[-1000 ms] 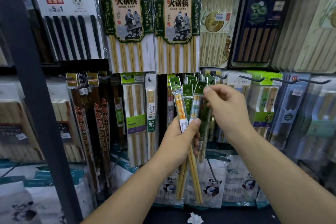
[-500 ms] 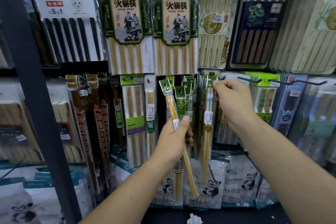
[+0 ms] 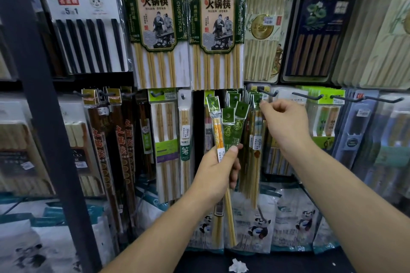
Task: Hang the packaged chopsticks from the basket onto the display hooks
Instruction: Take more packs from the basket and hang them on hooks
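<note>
Around the frame's centre, a row of green-headed packs [image 3: 248, 104] already hung on the display hook [image 3: 267, 92]. The right hand [image 3: 286, 122] pinched one pack's header at that hook, seemingly mid-hanging. The left hand [image 3: 218, 170], lower centre, clasped about three packaged chopsticks [image 3: 228, 126] not yet hung; no basket showed.

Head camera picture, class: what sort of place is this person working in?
Most likely a shop's kitchenware aisle: a wall of packaged chopsticks with price stickers hangs from metal display hooks, restocked by hand.
</note>
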Tool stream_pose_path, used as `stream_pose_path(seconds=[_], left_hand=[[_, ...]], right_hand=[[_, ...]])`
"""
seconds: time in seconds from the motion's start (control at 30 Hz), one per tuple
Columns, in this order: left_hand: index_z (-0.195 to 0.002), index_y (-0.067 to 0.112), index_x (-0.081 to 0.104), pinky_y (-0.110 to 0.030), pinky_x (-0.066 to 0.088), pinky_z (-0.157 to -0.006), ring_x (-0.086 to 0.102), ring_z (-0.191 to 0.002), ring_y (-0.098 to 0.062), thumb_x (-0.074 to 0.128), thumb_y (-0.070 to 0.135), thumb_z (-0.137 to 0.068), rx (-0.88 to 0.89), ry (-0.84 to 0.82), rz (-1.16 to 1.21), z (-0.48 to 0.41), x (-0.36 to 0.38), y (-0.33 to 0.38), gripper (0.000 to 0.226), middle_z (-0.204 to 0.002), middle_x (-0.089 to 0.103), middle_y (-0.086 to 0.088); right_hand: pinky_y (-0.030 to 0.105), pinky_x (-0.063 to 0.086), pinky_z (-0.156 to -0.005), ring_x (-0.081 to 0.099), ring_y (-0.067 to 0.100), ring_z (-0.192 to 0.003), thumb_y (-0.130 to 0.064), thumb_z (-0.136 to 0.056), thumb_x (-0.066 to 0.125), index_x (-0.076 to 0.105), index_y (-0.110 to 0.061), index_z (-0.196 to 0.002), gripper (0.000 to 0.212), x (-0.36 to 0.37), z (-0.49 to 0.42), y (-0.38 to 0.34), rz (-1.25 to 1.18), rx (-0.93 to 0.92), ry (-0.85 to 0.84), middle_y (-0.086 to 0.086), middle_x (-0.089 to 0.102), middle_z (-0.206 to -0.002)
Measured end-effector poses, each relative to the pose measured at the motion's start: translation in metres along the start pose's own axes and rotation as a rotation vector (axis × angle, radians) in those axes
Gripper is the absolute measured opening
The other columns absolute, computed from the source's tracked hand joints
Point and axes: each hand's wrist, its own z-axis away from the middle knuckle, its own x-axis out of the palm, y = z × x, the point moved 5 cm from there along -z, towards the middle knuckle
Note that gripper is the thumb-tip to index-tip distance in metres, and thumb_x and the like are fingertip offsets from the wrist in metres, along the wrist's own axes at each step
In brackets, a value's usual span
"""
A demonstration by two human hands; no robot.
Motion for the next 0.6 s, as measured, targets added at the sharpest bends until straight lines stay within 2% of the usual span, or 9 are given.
stream_pose_path(seconds=[0.1, 0.2, 0.27, 0.33, 0.47, 0.6], left_hand=[[-0.110, 0.011, 0.067, -0.026, 0.045, -0.050, 0.052, -0.057, -0.010, 0.046, 0.022, -0.110, 0.003, -0.007, -0.002, 0.000, 0.001, 0.001, 0.024, -0.068, 0.059, 0.004], [-0.115, 0.002, 0.065, -0.024, 0.049, -0.050, 0.056, -0.056, -0.010, 0.046, 0.018, -0.109, 0.002, -0.017, 0.020, 0.000, 0.003, 0.001, 0.025, -0.065, 0.065, 0.004], [-0.117, 0.005, 0.063, -0.026, 0.053, -0.053, 0.061, -0.060, -0.012, 0.047, 0.017, -0.109, 0.011, -0.027, 0.044, 0.000, 0.005, 0.001, 0.021, -0.072, 0.070, 0.000], [-0.117, 0.004, 0.062, -0.030, 0.058, -0.058, 0.065, -0.065, -0.015, 0.049, 0.016, -0.109, 0.019, -0.040, 0.075, -0.001, 0.007, 0.000, 0.020, -0.077, 0.073, -0.004], [-0.118, 0.006, 0.064, -0.037, 0.063, -0.069, 0.070, -0.073, -0.018, 0.050, 0.017, -0.108, 0.023, -0.051, 0.139, -0.002, 0.008, -0.002, 0.020, -0.084, 0.076, -0.007], [-0.122, 0.004, 0.064, -0.042, 0.065, -0.071, 0.070, -0.074, -0.022, 0.050, 0.016, -0.108, 0.030, -0.062, 0.189, -0.003, 0.009, -0.004, 0.023, -0.088, 0.075, -0.013]], right_hand=[[0.025, 0.040, -0.058, 0.046, -0.003, -0.047, -0.036, -0.094, 0.068, 0.066, -0.009, -0.079, 0.031, -0.003, 0.004, 0.003, 0.012, -0.019, 0.037, -0.009, 0.053, -0.058], [0.019, 0.040, -0.056, 0.050, -0.007, -0.053, -0.033, -0.094, 0.068, 0.066, -0.018, -0.081, 0.020, -0.007, 0.015, -0.001, -0.008, -0.077, 0.060, -0.013, 0.058, -0.061], [0.010, 0.042, -0.054, 0.054, -0.008, -0.058, -0.028, -0.096, 0.065, 0.069, -0.024, -0.083, 0.014, -0.003, 0.026, -0.007, -0.042, -0.128, -0.010, -0.019, 0.063, -0.064], [0.007, 0.044, -0.058, 0.057, -0.007, -0.064, -0.024, -0.098, 0.063, 0.071, -0.028, -0.085, 0.016, 0.003, 0.037, -0.013, -0.078, -0.165, -0.109, -0.021, 0.067, -0.071], [0.011, 0.048, -0.060, 0.057, -0.005, -0.063, -0.020, -0.098, 0.065, 0.074, -0.026, -0.086, 0.016, 0.007, 0.050, -0.016, -0.214, -0.158, -0.218, -0.016, 0.067, -0.070], [0.012, 0.050, -0.061, 0.062, -0.001, -0.070, -0.016, -0.095, 0.069, 0.072, -0.029, -0.091, 0.014, 0.009, 0.055, -0.014, -0.273, -0.154, -0.244, -0.011, 0.070, -0.076]])
